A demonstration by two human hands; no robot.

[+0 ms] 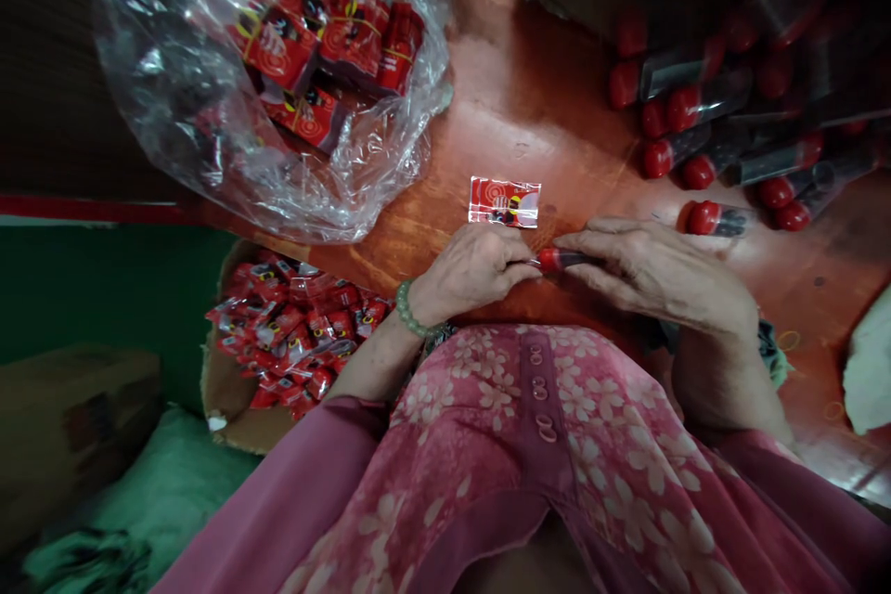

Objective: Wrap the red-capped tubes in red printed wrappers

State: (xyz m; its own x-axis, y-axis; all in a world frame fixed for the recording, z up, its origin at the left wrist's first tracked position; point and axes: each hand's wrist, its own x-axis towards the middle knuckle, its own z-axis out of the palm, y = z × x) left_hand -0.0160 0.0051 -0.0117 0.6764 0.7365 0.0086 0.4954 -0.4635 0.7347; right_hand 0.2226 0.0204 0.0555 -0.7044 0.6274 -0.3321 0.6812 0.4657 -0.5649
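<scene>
Between my two hands lies a small red-capped tube (572,258) with a dark body, its red end pointing left. My right hand (651,274) grips the dark end between thumb and fingers. My left hand (477,269), with a green bead bracelet at the wrist, is closed in a pinch at the red end. A shiny clear plastic edge (533,262) shows at those fingertips; the rest of it is hidden. Just above my left hand, a few flat red printed sachets (505,200) lie overlapped on the table. Another red-capped tube (716,219) rests beyond my right hand.
A clear plastic bag (390,176) holds banded bundles of red sachets (355,28) at the upper left. Below it, a cardboard box (217,362) contains many filled red packets (299,334). Many red-capped clear tubes (772,162) are heaped on the orange-brown table (515,102) at the right.
</scene>
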